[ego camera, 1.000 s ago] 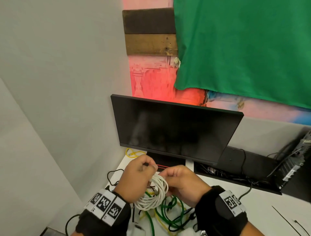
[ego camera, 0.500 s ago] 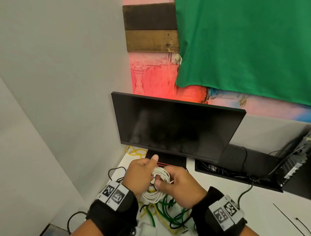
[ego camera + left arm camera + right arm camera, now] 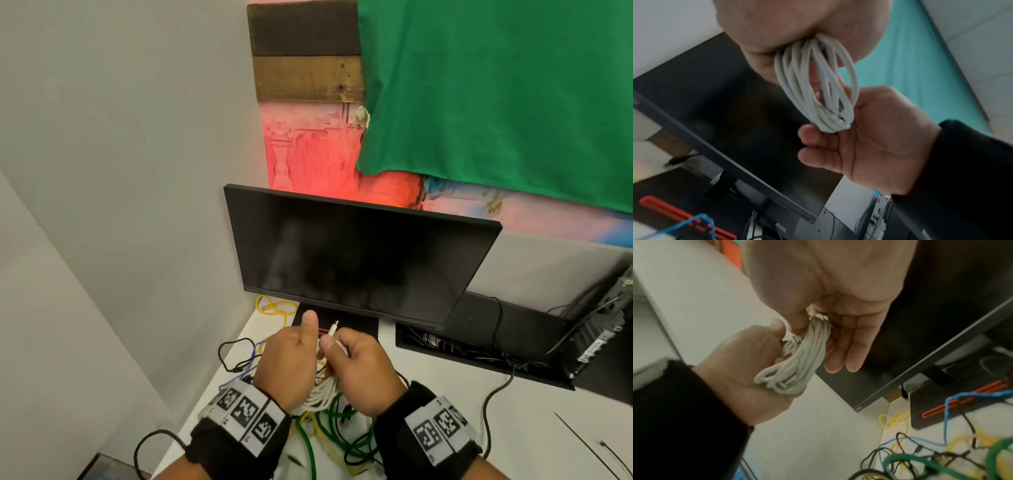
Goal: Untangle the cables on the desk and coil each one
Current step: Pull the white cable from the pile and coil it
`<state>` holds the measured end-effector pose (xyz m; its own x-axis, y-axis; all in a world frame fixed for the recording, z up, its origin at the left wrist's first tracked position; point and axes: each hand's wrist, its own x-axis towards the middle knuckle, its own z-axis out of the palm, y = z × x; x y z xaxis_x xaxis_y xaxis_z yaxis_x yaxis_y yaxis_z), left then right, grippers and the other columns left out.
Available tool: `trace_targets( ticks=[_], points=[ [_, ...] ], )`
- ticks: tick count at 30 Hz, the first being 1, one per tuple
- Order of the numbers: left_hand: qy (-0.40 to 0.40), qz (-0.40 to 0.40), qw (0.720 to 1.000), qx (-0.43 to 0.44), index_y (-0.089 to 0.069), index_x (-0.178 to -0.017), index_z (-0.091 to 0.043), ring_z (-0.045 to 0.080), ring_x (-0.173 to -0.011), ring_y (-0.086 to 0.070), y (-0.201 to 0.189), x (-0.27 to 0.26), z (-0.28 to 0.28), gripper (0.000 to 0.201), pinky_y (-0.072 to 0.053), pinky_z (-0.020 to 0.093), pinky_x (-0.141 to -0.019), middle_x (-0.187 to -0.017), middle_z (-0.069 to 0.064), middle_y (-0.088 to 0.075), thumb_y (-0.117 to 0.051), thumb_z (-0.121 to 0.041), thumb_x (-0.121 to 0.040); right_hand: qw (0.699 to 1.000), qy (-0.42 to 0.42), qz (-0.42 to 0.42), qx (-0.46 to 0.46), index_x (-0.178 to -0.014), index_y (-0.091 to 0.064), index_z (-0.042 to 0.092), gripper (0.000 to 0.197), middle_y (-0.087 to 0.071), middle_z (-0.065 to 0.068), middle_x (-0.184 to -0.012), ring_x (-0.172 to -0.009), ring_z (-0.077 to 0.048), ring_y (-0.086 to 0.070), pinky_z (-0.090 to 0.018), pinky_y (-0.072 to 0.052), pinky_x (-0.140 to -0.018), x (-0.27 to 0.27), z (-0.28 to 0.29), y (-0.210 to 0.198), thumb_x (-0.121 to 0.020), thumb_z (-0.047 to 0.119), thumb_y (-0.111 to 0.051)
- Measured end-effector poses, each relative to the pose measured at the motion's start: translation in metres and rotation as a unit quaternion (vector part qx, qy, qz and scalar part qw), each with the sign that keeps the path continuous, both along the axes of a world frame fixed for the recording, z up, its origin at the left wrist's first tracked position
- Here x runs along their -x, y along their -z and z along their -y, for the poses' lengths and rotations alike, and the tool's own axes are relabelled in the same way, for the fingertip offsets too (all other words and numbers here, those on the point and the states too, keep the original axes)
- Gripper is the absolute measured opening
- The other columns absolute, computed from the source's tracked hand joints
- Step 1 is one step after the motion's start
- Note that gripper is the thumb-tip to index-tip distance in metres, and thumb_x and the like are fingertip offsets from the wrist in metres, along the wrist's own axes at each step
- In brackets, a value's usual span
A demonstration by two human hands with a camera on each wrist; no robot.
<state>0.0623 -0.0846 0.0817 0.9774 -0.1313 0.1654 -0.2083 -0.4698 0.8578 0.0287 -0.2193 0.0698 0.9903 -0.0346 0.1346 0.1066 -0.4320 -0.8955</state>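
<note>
A white cable [image 3: 317,397] wound into a coil hangs between my two hands above the desk [image 3: 534,421]. My left hand [image 3: 289,359] grips the coil [image 3: 813,78] in its fist, thumb pointing up. My right hand [image 3: 358,368] pinches the coil's other side [image 3: 813,344] between thumb and fingers. The cable's white plug end [image 3: 332,330] sticks up between the hands. Under the hands lies a tangle of green [image 3: 313,448], yellow [image 3: 894,420], blue [image 3: 947,404] and black [image 3: 231,353] cables.
A black monitor [image 3: 359,253] stands right behind the hands, its base [image 3: 941,412] marked with a red strip. A black cable tray [image 3: 479,329] and a small computer [image 3: 603,329] lie to the right. A wall closes the left side. Thin ties [image 3: 609,448] lie at the far right.
Both hands have closed in around the white coil and drawn together. Less of the coil shows, and its plug end now sticks up between them.
</note>
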Motion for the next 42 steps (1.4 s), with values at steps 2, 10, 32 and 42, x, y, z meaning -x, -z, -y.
trace_targets(
  ticks=[2, 10, 32, 42],
  points=[
    [-0.018, 0.037, 0.999, -0.018, -0.052, -0.047, -0.024, 0.006, -0.059, -0.057, -0.001, 0.002, 0.002, 0.076, -0.041, 0.029, -0.060, -0.048, -0.011, -0.057, -0.004, -0.074, -0.077, 0.999, 0.011, 0.010, -0.028, -0.072, -0.057, 0.029, 0.032, -0.065, 0.014, -0.066, -0.061, -0.001, -0.057, -0.024, -0.045, -0.063, -0.001, -0.005, 0.002, -0.100, 0.040, -0.050],
    [-0.069, -0.065, 0.985, 0.148, -0.067, -0.061, -0.011, 0.017, -0.052, -0.065, 0.000, 0.001, 0.011, 0.085, -0.052, 0.033, -0.062, -0.058, 0.006, -0.064, -0.014, -0.073, -0.086, 0.986, 0.126, 0.105, 0.014, -0.080, -0.056, 0.022, 0.056, -0.067, 0.006, -0.073, -0.071, -0.011, -0.063, -0.036, -0.051, -0.067, -0.015, -0.020, 0.002, -0.090, 0.069, -0.027],
    [0.078, 0.002, 0.988, -0.137, -0.053, -0.061, -0.018, 0.029, -0.074, -0.061, 0.014, -0.019, 0.008, 0.051, -0.042, 0.033, -0.064, -0.068, 0.008, -0.063, -0.033, -0.039, -0.103, 0.984, 0.114, -0.092, 0.100, -0.102, -0.062, 0.005, 0.032, -0.067, -0.016, -0.104, -0.096, -0.032, -0.063, -0.029, -0.041, -0.073, -0.031, -0.015, 0.017, -0.104, 0.023, -0.035],
    [0.180, 0.181, 0.952, -0.168, -0.053, -0.071, -0.019, 0.014, -0.061, -0.047, 0.034, -0.020, -0.011, 0.052, -0.035, 0.027, -0.060, -0.066, -0.007, -0.049, -0.022, -0.053, -0.095, 0.978, 0.125, -0.160, -0.037, -0.065, -0.050, 0.024, 0.038, -0.052, 0.005, -0.066, -0.058, -0.007, -0.048, -0.025, -0.040, -0.057, -0.031, -0.014, 0.026, -0.101, 0.024, -0.039]
  ],
)
